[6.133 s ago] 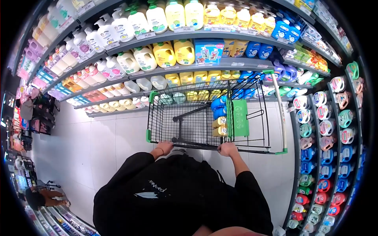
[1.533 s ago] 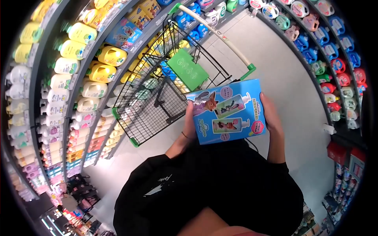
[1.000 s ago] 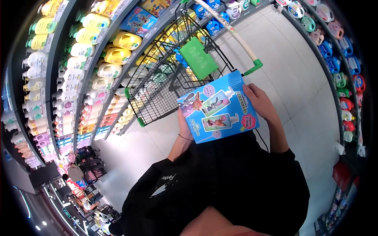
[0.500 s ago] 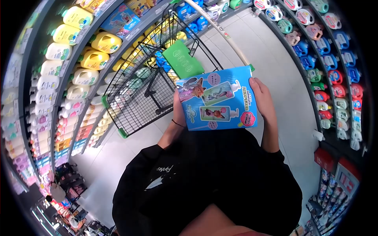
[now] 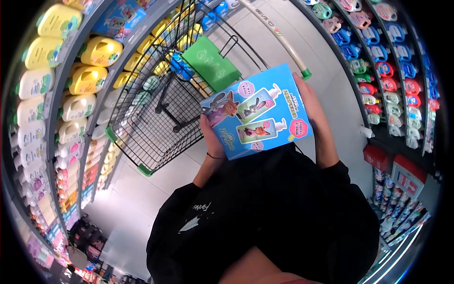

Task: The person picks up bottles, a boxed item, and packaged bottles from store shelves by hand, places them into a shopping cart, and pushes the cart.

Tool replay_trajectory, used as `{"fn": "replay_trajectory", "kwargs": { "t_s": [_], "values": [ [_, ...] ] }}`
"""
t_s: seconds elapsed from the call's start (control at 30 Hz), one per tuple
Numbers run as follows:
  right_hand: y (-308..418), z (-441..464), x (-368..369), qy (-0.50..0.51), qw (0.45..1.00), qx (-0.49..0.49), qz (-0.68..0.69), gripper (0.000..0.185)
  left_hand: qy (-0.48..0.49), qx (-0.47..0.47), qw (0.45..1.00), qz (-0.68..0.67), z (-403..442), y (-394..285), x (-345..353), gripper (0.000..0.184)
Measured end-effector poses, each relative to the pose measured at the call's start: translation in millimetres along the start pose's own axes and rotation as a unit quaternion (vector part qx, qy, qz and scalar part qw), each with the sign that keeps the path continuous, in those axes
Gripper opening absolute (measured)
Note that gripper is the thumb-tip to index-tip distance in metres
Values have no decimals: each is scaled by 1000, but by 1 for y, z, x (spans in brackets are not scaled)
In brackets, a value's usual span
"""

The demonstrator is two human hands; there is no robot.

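Between my two hands is a blue cardboard box, printed with a cartoon fox, a rabbit and two pump bottles. My left hand grips its left side, thumb along the edge and the other fingers hidden underneath. At the right side my right hand holds the box, with most of its fingers out of sight behind it. The printed face is turned up toward me, slightly tilted. Just beyond the box stands a black wire shopping cart with a green panel.
Shelves on the left carry yellow jugs and white bottles. More detergent bottles line the right shelves. The cart's pale handle bar reaches across the aisle floor. A similar blue box sits on the left shelf.
The box has tilted a little, its right end rising, while both hands keep hold of it. My view has shifted, so the cart and left shelves appear lower and further left.
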State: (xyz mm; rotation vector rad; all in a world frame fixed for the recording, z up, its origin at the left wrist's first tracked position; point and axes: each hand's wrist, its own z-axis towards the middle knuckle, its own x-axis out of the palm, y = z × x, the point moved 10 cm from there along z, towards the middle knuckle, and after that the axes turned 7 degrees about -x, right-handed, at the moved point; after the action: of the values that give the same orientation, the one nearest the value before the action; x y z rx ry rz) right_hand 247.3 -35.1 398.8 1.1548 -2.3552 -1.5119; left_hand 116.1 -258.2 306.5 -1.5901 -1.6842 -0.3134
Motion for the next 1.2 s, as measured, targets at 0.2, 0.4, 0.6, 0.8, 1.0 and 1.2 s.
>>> {"fn": "replay_trajectory", "kwargs": {
  "t_s": [0.2,0.4,0.6,0.8,1.0,1.2],
  "values": [
    [20,19,52,104,989,-70,-83,66,-26,27,999,-18,-14,-26,-23,63],
    [25,34,100,230,939,-180,-183,59,-81,126,988,31,-25,-50,-62,63],
    [55,34,114,327,892,-239,-200,43,-179,203,955,123,-52,-67,-59,58],
    [60,40,95,438,861,-206,-153,39,-256,277,907,186,-67,-90,-35,53],
    [64,48,58,452,859,-241,7,42,-315,391,780,372,-76,-134,35,47],
    [113,76,7,430,841,-326,38,41,-261,462,685,499,-68,-168,135,37]
  ]
}}
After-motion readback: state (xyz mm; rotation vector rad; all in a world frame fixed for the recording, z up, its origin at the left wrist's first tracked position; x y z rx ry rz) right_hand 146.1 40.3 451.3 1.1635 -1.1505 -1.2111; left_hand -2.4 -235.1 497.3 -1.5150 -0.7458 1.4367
